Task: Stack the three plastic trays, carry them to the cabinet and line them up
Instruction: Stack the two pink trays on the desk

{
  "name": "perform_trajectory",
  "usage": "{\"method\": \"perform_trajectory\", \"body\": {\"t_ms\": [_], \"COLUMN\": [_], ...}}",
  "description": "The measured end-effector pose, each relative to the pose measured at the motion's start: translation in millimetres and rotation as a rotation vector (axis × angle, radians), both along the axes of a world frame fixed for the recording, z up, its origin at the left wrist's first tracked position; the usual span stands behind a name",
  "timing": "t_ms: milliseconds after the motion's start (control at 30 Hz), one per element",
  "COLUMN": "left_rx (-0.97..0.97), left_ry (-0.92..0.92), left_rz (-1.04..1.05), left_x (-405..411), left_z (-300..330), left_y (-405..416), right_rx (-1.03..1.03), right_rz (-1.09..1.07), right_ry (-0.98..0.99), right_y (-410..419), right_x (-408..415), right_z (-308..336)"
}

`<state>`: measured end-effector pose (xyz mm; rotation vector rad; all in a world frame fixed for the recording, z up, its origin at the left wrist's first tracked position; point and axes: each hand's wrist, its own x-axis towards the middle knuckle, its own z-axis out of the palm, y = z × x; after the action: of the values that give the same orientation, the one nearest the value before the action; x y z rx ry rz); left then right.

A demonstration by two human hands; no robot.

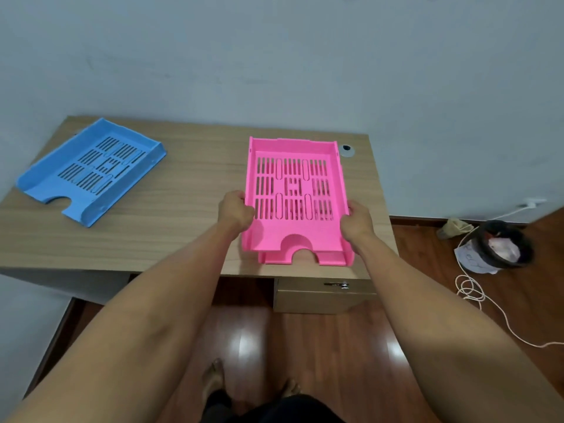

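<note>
A pink slotted tray (268, 236) is held over a second pink tray (332, 258), whose front edge shows just beneath it near the desk's front right. My left hand (235, 213) grips the upper tray's left wall. On its right wall my right hand (357, 221) is closed. The upper tray sits slightly left of the lower one; whether they touch I cannot tell. A blue tray (91, 172) of the same shape lies flat at the desk's far left, turned at an angle.
The wooden desk (189, 190) stands against a pale wall, with a cable grommet (347, 150) at its back right and a locked drawer (323, 293) below. On the wooden floor to the right are a black bin (503, 248) and a white cable (476, 294).
</note>
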<state>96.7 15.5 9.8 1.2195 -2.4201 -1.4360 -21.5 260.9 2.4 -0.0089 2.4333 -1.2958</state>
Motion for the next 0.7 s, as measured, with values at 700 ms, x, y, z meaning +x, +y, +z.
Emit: {"method": "perform_trajectory", "body": {"t_ms": [700], "left_rx": [0.090], "left_ry": [-0.035], "left_rz": [0.031], "left_x": [-23], "left_z": [-28], "left_y": [32], "right_rx": [-0.070], "right_rz": [0.014], "right_ry": [-0.095], "right_y": [35], "right_x": [-22], "right_z": [-29]}}
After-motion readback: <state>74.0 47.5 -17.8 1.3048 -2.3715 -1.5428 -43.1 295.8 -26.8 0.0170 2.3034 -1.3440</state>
